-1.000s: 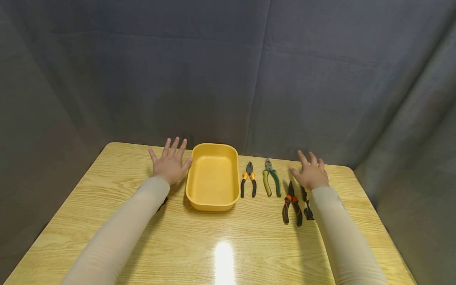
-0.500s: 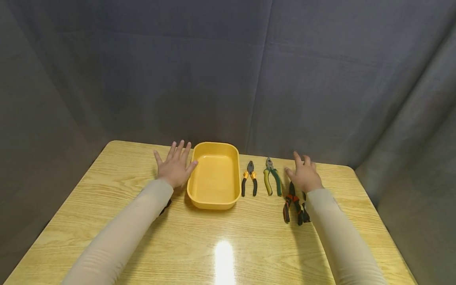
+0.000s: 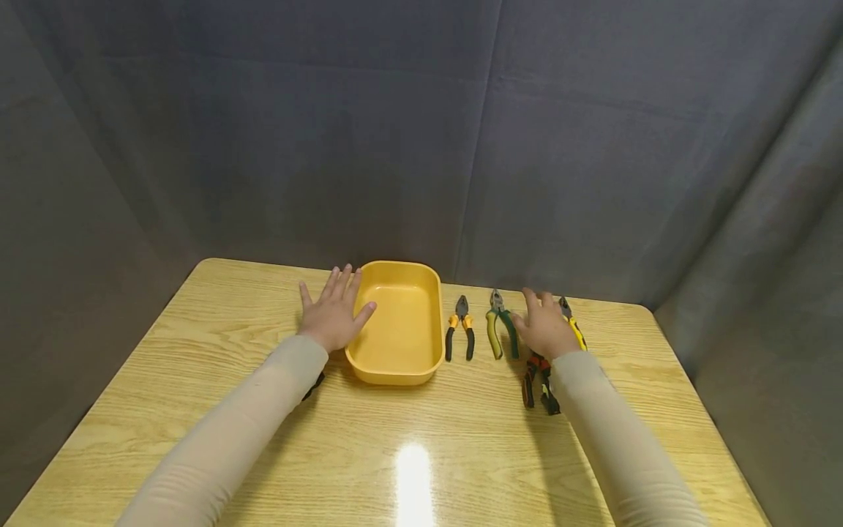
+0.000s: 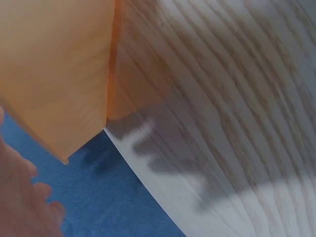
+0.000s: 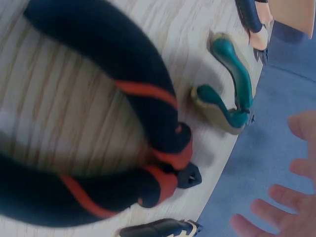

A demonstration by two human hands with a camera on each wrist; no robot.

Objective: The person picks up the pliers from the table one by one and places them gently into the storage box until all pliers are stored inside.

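My left hand (image 3: 332, 315), fingers spread, is at the left side of a yellow plastic tray (image 3: 395, 322). Its thumb overlaps the rim; whether it touches cannot be told. In the left wrist view the tray's wall (image 4: 59, 64) is near the fingers. With fingers slightly bent and nothing held, my right hand (image 3: 545, 329) is above or just beyond red-and-black pliers (image 3: 529, 384), partly hiding them. To its left lie green-handled pliers (image 3: 493, 337), and to its right pliers with yellow-and-black handles (image 3: 579, 334), half covered. In the right wrist view, red-and-black handles (image 5: 138, 54) loom close.
Orange-and-black pliers (image 3: 470, 340) lie between the tray and the green pair. A dark object (image 3: 315, 386) shows partly beneath the left sleeve. The wooden table (image 3: 369, 454) reaches a grey curtain (image 3: 395, 146) at the back and sides.
My left hand has shifted right, toward the tray. The right hand has moved left, toward the green pliers, uncovering part of the yellow-and-black pair.
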